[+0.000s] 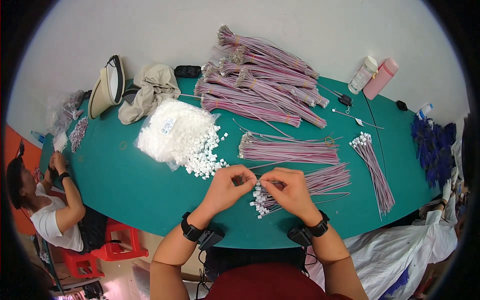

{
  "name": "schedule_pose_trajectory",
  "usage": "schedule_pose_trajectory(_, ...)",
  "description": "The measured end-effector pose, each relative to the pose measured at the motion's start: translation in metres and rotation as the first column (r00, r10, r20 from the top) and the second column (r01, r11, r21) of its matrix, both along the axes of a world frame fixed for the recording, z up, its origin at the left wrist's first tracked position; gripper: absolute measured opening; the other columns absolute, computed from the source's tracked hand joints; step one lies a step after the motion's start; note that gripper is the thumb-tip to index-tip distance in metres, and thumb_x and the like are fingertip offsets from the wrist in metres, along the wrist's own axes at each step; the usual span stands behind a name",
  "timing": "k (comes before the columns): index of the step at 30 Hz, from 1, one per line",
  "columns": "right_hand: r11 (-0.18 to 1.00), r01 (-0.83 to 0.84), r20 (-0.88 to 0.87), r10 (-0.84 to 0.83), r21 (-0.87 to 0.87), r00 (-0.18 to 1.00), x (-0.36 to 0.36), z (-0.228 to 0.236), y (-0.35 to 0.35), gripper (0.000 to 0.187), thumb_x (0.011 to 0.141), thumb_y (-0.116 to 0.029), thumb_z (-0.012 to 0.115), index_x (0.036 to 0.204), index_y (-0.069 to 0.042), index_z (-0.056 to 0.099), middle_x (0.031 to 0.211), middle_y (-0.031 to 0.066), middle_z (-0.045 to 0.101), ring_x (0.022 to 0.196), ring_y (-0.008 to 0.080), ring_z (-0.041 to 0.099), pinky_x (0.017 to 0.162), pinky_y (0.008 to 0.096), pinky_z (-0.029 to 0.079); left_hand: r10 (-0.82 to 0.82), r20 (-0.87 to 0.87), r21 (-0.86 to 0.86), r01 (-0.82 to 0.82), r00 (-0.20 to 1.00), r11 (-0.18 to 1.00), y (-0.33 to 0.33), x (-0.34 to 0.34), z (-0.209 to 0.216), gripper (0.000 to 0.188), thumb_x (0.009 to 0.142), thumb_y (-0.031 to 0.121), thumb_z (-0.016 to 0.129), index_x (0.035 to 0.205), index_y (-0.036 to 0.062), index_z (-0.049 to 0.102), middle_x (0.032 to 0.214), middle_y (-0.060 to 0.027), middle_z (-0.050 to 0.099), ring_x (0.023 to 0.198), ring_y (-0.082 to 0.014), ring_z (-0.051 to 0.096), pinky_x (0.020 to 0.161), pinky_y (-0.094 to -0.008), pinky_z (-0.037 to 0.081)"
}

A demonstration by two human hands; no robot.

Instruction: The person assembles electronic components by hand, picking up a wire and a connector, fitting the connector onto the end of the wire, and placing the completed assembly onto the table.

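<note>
My left hand [227, 187] and my right hand [290, 192] meet at the fingertips over the near middle of the table. Both are closed in a pinch. A small pale piece shows between them, too small and covered to make out fully. Thin wire runs out from beneath my right hand, which appears to grip it. Under and beside that hand lies a loose bunch of pinkish-grey wire cables [327, 181] with white connectors [261, 204] on their left ends. Just beyond, another row of wire cables [290, 150] lies flat. Loose white connector housings [202, 161] spill close to my left hand.
A plastic bag of white housings [167, 127] lies left of centre. Bundled cables [265, 85] are piled at the back. One cable bundle [374, 175] lies right. Bottles [381, 78], a hat [107, 86] and cloth [150, 90] stand along the wall. Another person [55, 205] works at far left.
</note>
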State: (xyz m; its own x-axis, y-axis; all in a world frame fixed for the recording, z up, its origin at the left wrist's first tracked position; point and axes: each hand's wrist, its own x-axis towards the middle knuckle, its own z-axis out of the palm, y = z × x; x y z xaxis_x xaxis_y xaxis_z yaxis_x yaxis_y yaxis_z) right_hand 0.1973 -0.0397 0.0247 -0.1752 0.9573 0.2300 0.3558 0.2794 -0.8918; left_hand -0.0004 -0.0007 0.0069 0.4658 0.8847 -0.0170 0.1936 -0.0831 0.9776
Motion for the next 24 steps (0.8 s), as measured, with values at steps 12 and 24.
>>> schedule_pose_trajectory(12,0.988,0.001,0.132,-0.022,0.158,0.991,0.001,-0.012,-0.003,0.005,0.083,-0.001,0.068,0.088,0.001,0.067,0.073,0.0062,0.062,0.056,0.0129,0.053,0.049,0.0273,0.039,-0.048,-0.062,0.070,0.053,0.997,0.996,0.001,0.000,-0.002,0.010,0.086,0.012,0.072,0.086,0.0022,0.070,0.074,0.0021,0.061,0.066,-0.0038,0.051,0.059,-0.0219,0.041)
schedule_pose_trajectory(24,0.988,0.095,0.037,-0.101,0.122,0.994,0.009,-0.009,-0.002,0.005,0.083,0.001,0.068,0.088,0.001,0.067,0.073,0.0067,0.062,0.055,0.0132,0.052,0.049,0.0263,0.039,0.445,-0.392,0.682,-0.069,0.805,0.728,0.041,-0.013,0.019,0.011,0.077,0.006,0.072,0.087,0.0044,0.069,0.083,-0.0078,0.063,0.078,-0.0253,0.060,0.068,-0.0358,0.049)
